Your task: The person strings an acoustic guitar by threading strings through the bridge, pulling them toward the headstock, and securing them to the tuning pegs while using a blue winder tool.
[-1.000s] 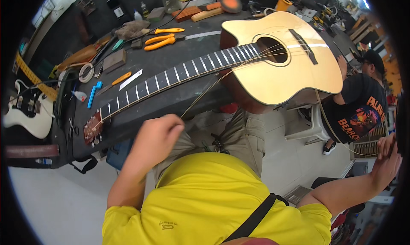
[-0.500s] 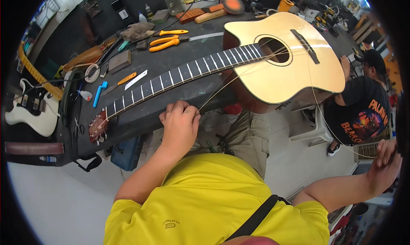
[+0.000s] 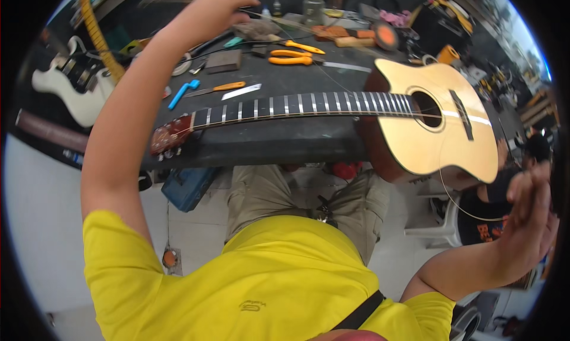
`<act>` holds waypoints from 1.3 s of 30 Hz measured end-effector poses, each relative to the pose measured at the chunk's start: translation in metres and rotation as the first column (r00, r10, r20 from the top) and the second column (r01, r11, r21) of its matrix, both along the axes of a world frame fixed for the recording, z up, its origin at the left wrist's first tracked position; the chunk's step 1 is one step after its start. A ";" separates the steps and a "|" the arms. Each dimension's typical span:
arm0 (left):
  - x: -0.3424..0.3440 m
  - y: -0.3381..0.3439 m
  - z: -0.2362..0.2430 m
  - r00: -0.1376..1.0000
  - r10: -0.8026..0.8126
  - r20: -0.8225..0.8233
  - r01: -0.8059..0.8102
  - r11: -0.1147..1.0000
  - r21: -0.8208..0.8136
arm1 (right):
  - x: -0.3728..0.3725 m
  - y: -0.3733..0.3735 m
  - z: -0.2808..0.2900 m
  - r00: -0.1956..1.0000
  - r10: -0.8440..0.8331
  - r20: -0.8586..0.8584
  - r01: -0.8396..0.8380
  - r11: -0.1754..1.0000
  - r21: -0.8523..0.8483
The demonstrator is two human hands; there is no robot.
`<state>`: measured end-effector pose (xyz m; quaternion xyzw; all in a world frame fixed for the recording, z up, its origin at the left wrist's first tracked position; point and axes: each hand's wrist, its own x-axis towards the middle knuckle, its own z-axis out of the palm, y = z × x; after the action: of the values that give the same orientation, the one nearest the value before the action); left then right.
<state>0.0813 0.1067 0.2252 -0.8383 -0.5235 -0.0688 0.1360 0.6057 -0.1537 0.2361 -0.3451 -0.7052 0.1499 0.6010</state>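
Observation:
An acoustic guitar (image 3: 436, 124) with a pale top lies across the dark workbench (image 3: 279, 142), its reddish headstock (image 3: 171, 137) to the left. My left hand (image 3: 208, 11) is raised high over the back of the bench, fingers closed on a thin guitar string (image 3: 309, 59) that slants down toward the guitar body. My right hand (image 3: 528, 207) is lifted at the far right, beyond the guitar body, fingers curled on the string's other end, which loops below the body.
Orange pliers (image 3: 291, 60), a blue tool (image 3: 183, 92), an orange-handled knife (image 3: 222, 87) and a jar (image 3: 313, 8) lie on the bench. A white electric guitar (image 3: 71, 91) rests at left. A blue toolbox (image 3: 190, 186) sits underneath. Another person (image 3: 493, 222) sits at right.
My left hand has gone from the bench's front edge near the headstock up and over the bench, drawing the string with it. The right hand stays raised at the right.

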 end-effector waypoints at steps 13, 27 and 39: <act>-0.140 -0.185 -0.057 0.535 0.150 0.831 0.215 0.927 -0.306 | -0.326 0.123 -0.085 0.781 0.139 0.608 -0.185 0.983 0.013; -0.173 -0.244 -0.183 -0.042 0.324 0.945 -0.127 0.936 -0.327 | -0.451 0.159 -0.144 0.629 0.351 0.694 -0.375 0.919 -0.124; -0.157 -0.244 -0.191 -0.139 0.330 0.934 -0.084 0.936 -0.343 | -0.474 0.166 -0.154 0.633 0.388 0.670 -0.445 0.891 -0.097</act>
<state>-0.0758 -0.1376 0.0344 -0.4230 -0.5800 -0.5978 -0.3568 0.1316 0.0120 0.0826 -0.1796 -0.9390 0.1219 0.2666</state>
